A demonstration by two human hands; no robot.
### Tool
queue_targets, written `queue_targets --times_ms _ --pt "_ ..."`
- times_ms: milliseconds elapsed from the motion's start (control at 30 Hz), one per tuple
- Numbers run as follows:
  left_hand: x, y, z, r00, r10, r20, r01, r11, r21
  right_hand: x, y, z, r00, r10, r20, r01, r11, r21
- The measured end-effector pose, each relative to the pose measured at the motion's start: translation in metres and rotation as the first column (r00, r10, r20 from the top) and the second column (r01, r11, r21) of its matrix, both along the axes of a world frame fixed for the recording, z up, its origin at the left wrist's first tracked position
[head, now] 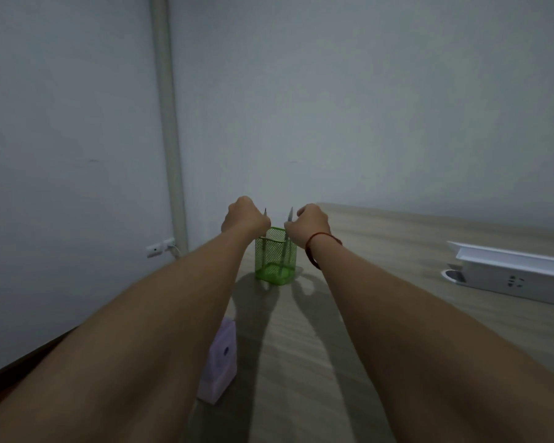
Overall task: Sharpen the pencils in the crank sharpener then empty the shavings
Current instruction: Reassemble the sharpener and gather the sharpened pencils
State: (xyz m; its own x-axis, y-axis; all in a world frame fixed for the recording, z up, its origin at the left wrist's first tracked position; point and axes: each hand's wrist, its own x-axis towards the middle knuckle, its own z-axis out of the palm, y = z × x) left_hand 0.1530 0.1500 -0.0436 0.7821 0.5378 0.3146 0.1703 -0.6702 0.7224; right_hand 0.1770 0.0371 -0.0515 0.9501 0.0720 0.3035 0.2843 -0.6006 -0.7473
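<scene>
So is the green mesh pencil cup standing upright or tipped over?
Upright. The green mesh cup stands on its base on the table, open top upward, with two pencils standing in it, one held by each hand.

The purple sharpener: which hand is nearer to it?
Left, only slightly. The sharpener sits under the left forearm; left hand and right hand both grip pencils far beyond, at the green holder.

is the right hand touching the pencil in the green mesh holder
Touching. The head view shows the right hand closed on the upper part of a pencil, whose lower end stands inside the green mesh holder.
</scene>
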Motion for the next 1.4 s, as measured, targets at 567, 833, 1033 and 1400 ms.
queue_targets --times_ms 567,833,1033,1400 --pt "-0.205 -0.162 0.039 0.975 -0.169 -0.145 0.194 0.964 0.184 -0.214 -0.199 0.068 0.995 -0.099 0.019 0.099 0.921 -0.378" --pt "-0.239 -0.250 -0.041 0.915 -0.305 -0.263 0.349 0.927 0.136 -0.262 -0.288 -0.006 0.978 -0.196 -0.072 0.136 0.859 -0.494" --pt "-0.245 -0.297 -0.071 0.880 -0.375 -0.293 0.422 0.899 0.119 -0.283 -0.335 -0.042 0.954 -0.236 -0.187 0.118 0.865 -0.487" --pt "-0.244 -0.333 -0.091 0.854 -0.402 -0.330 0.451 0.888 0.086 -0.296 -0.346 -0.062 0.930 -0.243 -0.275 0.086 0.873 -0.480"
